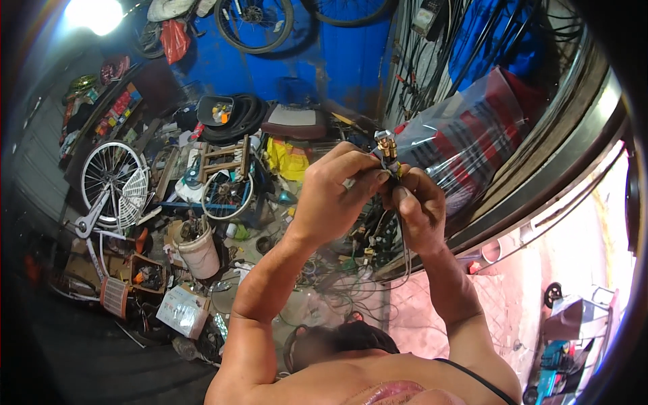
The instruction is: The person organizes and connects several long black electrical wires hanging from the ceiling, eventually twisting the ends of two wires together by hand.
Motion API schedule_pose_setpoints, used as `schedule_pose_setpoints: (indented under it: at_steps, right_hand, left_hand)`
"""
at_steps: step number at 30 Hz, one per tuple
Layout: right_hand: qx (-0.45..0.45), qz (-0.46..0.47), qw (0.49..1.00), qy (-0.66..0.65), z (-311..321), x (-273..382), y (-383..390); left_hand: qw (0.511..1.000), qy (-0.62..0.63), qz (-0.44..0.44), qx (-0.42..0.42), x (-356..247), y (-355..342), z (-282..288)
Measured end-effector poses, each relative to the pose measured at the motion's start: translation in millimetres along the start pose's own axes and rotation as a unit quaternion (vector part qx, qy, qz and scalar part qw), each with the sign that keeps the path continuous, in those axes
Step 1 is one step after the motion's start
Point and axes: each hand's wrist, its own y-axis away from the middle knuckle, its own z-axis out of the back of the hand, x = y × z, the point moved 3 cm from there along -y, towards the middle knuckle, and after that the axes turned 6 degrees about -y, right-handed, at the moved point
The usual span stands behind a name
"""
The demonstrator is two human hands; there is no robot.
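Both hands are raised and close together in front of me, around a small electrical fitting (386, 143) with brass-coloured metal contacts and a pale body. My left hand (337, 192) pinches at its lower left side with thumb and fingertips. On the other side my right hand (420, 206) is closed, its thumb and fingers gripping the lower end of the fitting, where the wires meet it. A thin grey cable (407, 260) hangs down below the right hand. The fingertips hide the joint between fitting and wires.
Right of my hands lies a plastic-wrapped plaid bundle (466, 138) beside a doorway frame (533, 182). Clutter covers the floor: a white bucket (198, 253), a wooden frame (226, 162), a yellow bag (287, 158). A white bicycle wheel (113, 177) stands left.
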Motion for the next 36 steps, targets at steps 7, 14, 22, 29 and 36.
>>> schedule_pose_setpoints:
  at_steps: [7,14,22,29,36]
  right_hand:
    - [-0.055,0.054,0.995,0.066,10.6,9.8,10.2]
    - [-0.031,0.064,0.997,-0.026,31.8,8.2,31.1]
    - [-0.007,0.032,0.991,0.126,43.7,47.8,31.4]
    - [0.006,-0.098,0.99,-0.098,40.1,38.4,22.8]
    - [-0.03,-0.114,0.985,-0.129,27.5,25.4,23.1]
  left_hand:
    - [0.96,-0.214,-0.166,-0.07,-38.4,9.9,-29.4]
    - [0.972,-0.149,-0.182,-0.029,-43.8,23.3,-48.7]
    - [0.852,0.448,0.271,0.018,0.1,46.4,-69.1]
    - [0.764,0.591,0.257,0.009,0.9,46.9,-69.8]
    - [0.757,0.596,0.267,0.008,22.5,41.0,-58.7]
